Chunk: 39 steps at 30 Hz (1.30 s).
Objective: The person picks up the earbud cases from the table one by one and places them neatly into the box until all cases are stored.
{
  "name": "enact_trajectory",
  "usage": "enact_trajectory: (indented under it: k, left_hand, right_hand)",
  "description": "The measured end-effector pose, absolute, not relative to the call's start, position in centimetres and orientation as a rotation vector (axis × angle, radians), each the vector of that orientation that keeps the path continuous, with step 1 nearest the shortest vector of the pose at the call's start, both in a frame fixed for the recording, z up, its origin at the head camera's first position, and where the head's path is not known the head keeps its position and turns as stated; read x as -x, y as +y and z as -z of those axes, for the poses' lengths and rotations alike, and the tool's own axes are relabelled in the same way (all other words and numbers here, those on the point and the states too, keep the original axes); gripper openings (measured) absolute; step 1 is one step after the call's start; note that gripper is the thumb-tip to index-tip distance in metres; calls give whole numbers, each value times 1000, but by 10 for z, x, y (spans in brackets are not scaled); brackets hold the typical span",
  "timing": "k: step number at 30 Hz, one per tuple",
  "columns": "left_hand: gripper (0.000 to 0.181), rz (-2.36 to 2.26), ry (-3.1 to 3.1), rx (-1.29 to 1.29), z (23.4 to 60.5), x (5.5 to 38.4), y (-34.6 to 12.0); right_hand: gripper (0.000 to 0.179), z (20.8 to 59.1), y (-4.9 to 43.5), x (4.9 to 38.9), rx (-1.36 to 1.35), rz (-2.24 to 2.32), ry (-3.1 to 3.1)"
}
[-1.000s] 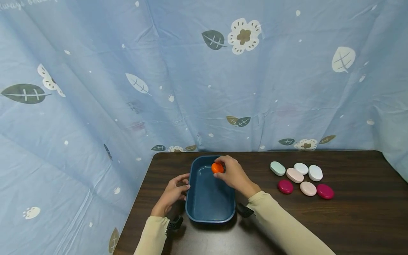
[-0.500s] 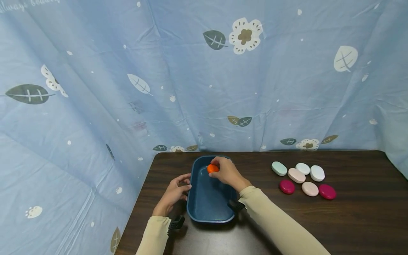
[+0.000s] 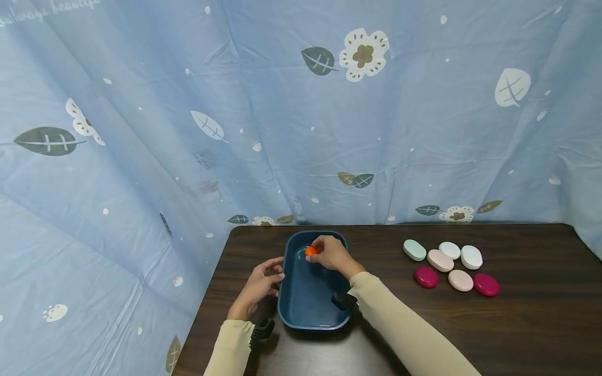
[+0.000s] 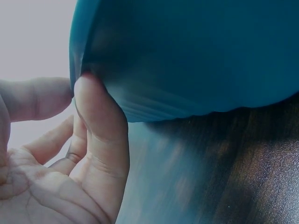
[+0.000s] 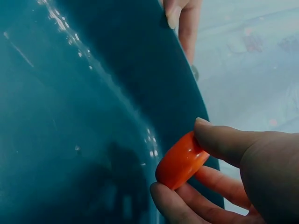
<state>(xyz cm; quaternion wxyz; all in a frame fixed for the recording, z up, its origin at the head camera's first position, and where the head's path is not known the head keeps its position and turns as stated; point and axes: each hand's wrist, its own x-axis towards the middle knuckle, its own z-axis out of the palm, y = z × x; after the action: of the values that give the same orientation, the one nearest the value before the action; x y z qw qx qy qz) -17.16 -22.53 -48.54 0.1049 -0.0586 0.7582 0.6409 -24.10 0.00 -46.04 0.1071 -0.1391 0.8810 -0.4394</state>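
A dark blue rectangular tray (image 3: 314,297) with rounded corners stands on the brown table. At its left rim, the fingers and thumb of my left hand (image 3: 257,284) hold the wall; the left wrist view shows the thumb and a finger meeting at the tray edge (image 4: 196,56). Inside the tray's far part, my right hand (image 3: 335,255) pinches a glossy orange oval piece (image 3: 311,251). In the right wrist view the orange piece (image 5: 182,161) is tilted on edge between thumb and fingertips, close by the tray's inner wall. Whether it touches the floor, I cannot tell.
To the right lie several smooth oval pieces: a mint one (image 3: 414,250), a light pink one (image 3: 440,260), a white one (image 3: 472,257) and a magenta one (image 3: 426,277) among them. A blue patterned cloth (image 3: 301,130) hangs behind the table (image 3: 541,324).
My right hand has carried the orange piece leftward and slightly down into the tray's far left area. The left hand keeps its place at the rim. The view has shifted slightly.
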Motion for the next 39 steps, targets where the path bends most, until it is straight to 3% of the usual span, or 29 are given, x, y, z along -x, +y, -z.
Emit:
enact_trajectory:
  k: [17, 39]
  left_hand:
    - [46, -1896, 2199, 173, 488, 170, -222]
    - [45, -1883, 2223, 191, 486, 171, -227]
  right_hand:
    - [34, 463, 8, 234, 417, 1434, 2581]
    - [34, 457, 132, 201, 476, 1527, 2759]
